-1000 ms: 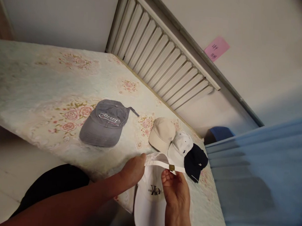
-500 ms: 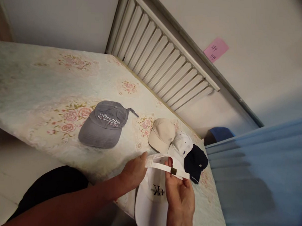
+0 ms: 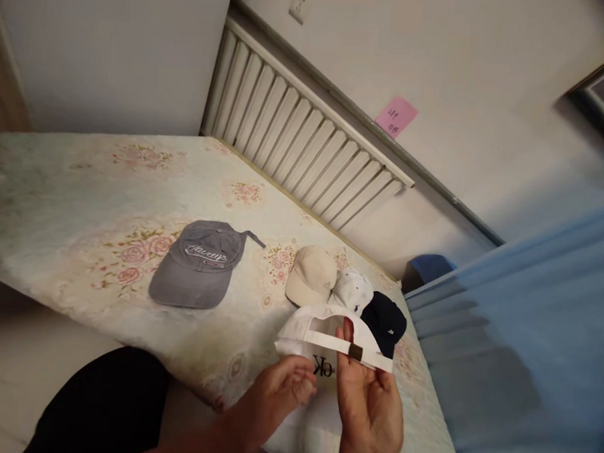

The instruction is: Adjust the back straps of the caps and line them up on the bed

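Observation:
A white baseball cap (image 3: 297,326) with black letters on its front hangs over the near part of the bed, its back strap and dark buckle facing me. My right hand (image 3: 369,406) grips it at the strap, thumb outside and a fingertip showing through the back opening. My left hand (image 3: 285,386) is just in front of the cap's lettered panel, slightly blurred, with loosely bent fingers and nothing visible in them. Beyond the cap lie a beige cap (image 3: 311,275), a second white cap (image 3: 353,290) and a black cap (image 3: 385,318), side by side. A grey cap (image 3: 200,262) rests apart to the left.
Floral bedding (image 3: 83,203) covers the bed. Behind it, a white radiator (image 3: 296,133) runs along the wall, with a pink note (image 3: 397,116) above. A blue curtain (image 3: 517,343) hangs at the right, beside a dark blue object (image 3: 430,267). Something black (image 3: 104,405) is at the lower left.
My left hand has come off the white cap's edge and moved down in front of it. My right hand keeps its hold on the strap. The camera view has tilted upward slightly.

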Tool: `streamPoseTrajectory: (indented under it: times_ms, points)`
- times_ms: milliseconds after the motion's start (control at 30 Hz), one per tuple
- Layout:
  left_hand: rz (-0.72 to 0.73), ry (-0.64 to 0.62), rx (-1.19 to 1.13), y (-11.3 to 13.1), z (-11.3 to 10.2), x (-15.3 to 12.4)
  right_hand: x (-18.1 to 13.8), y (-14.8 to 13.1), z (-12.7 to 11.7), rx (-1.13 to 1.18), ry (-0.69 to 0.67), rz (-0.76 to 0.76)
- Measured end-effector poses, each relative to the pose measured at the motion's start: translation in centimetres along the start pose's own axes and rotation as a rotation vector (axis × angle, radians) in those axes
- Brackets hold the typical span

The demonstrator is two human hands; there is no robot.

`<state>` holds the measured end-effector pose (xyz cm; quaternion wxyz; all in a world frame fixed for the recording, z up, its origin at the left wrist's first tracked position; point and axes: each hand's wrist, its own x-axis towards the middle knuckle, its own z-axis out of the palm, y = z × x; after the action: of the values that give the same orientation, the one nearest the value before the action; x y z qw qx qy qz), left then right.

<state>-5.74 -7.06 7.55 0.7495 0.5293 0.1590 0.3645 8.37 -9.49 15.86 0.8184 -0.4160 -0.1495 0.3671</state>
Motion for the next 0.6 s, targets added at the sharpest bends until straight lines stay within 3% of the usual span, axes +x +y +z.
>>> streamPoseTrajectory:
  times_ms: [33,167,300,433,600]
  points:
    - [-0.026,-0.031,-0.189,-0.2,0.7,0.0,-0.4,-0.2,-0.1,0.047,0.018,0.023]
    - [0.091,-0.081,-0.753,0.2,3.1,1.1,-2.0,-0.7,-0.7,0.181,0.029,0.102]
    - [-0.011,0.089,-1.134,2.7,5.3,1.9,-3.2,-1.4,-1.6,0.216,-0.02,0.098]
    - [-0.148,0.335,-1.325,4.9,6.8,2.0,-3.9,-2.2,-2.8,0.221,-0.088,0.051]
    - [-0.136,0.361,-1.365,5.6,7.7,1.7,-4.3,-3.0,-4.3,0.248,-0.073,0.035]
